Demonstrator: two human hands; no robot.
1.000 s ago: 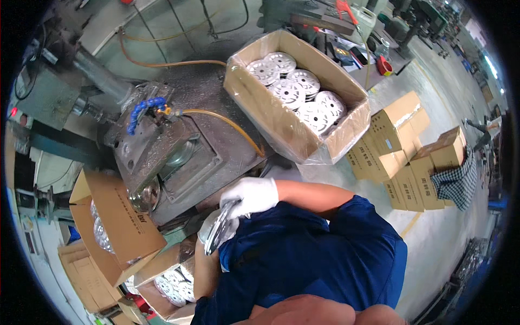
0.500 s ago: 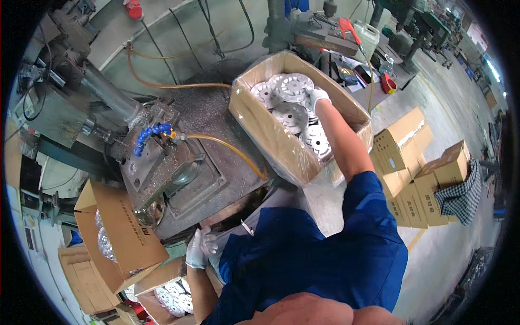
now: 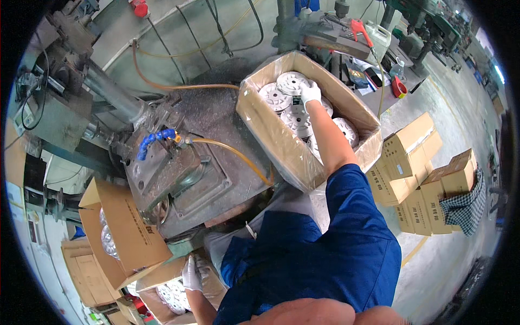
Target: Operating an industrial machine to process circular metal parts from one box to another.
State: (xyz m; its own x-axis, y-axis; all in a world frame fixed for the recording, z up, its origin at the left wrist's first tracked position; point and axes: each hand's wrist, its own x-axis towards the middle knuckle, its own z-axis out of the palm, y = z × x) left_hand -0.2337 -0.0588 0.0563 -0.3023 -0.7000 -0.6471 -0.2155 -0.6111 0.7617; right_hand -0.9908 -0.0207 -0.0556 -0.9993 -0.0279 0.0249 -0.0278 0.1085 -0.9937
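My right hand (image 3: 310, 92), in a white glove, reaches into a plastic-lined cardboard box (image 3: 269, 140). Its fingers close on the right edge of a round silver metal disc (image 3: 291, 83) with a central hole and cut slots. Several similar discs (image 3: 297, 120) lie in layers around it, partly hidden by my forearm. At the lower left, my gloved left hand (image 3: 192, 275) hangs over the side of a smaller open box (image 3: 153, 283). Its fingers stretch out with nothing visible in them. Beside that hand, more metal discs (image 3: 173, 297) lie in the smaller box.
A drilling machine's metal table (image 3: 216, 184), strewn with chips, stands left of the large box, with a blue coolant nozzle (image 3: 154, 142) over it. A tall carton (image 3: 127, 233) holds shiny round parts. Stacked cartons (image 3: 414, 157) stand at the right. Behind is a bench with a red air gun (image 3: 361, 32).
The disc at my right hand has gone from tilted to lying flatter at the far-left end of the large box. My left hand has moved down and left over the smaller box.
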